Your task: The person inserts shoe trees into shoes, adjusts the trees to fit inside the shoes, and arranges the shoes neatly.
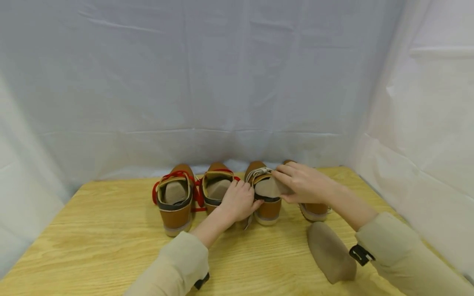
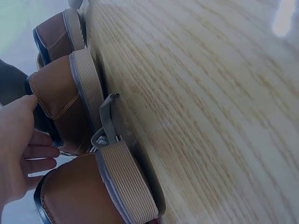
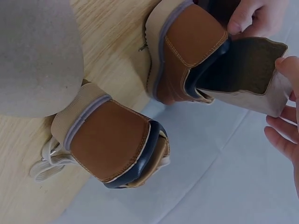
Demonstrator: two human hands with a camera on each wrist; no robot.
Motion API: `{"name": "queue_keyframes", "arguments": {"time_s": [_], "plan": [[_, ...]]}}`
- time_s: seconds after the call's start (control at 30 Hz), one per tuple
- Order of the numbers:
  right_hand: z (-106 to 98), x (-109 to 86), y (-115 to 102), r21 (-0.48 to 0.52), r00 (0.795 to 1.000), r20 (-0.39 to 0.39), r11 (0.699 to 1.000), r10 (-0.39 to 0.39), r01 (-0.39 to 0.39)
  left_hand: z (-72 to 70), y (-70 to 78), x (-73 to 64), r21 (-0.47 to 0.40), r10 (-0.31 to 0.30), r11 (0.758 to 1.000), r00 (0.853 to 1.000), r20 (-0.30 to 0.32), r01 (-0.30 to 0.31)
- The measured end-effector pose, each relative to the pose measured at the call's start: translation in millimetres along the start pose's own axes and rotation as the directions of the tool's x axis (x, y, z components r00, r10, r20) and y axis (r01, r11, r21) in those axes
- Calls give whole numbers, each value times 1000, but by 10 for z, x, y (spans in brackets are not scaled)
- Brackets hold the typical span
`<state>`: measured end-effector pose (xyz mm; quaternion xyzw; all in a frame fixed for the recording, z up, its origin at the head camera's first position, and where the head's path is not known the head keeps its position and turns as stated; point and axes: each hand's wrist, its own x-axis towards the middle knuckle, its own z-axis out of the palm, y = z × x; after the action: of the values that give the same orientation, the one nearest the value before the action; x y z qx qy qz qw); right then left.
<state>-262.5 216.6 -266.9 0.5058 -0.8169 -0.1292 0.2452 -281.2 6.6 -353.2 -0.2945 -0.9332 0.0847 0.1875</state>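
Note:
A brown shoe with pale laces [image 1: 268, 210] stands third in a row, heel toward me. My right hand [image 1: 301, 183] grips the wide end of a hollow grey-beige shoe insert [image 3: 261, 100] between thumb and fingers. The insert's other end sits inside that shoe's opening. At the shoe's heel collar is the thumb of my left hand [image 2: 18, 140], whose other fingers extend loosely along the shoe's left side. The matching shoe [image 3: 112, 144] stands apart to the right, partly behind my right hand in the head view. A loose insert [image 1: 329, 253] lies on the table nearer me.
Two brown shoes with red laces stand to the left, the outer shoe [image 1: 175, 218] and the inner shoe [image 1: 209, 208], both with inserts inside. A wood-grain table [image 1: 92, 242] carries everything. A white sheet [image 1: 207, 82] hangs behind the shoes and along the sides.

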Motion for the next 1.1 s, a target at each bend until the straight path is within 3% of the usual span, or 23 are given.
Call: {"name": "queue_keyframes", "arguments": {"time_s": [0.63,1.1], "plan": [[131,60,-4,30,998,-22,998,62,-62,13,-13,8,40,7,999,1000,-18,-6],[203,134,-72,-5,992,56,994,113,-113,8,-23,-11,18,15,1000,999,-31,-15]]}}
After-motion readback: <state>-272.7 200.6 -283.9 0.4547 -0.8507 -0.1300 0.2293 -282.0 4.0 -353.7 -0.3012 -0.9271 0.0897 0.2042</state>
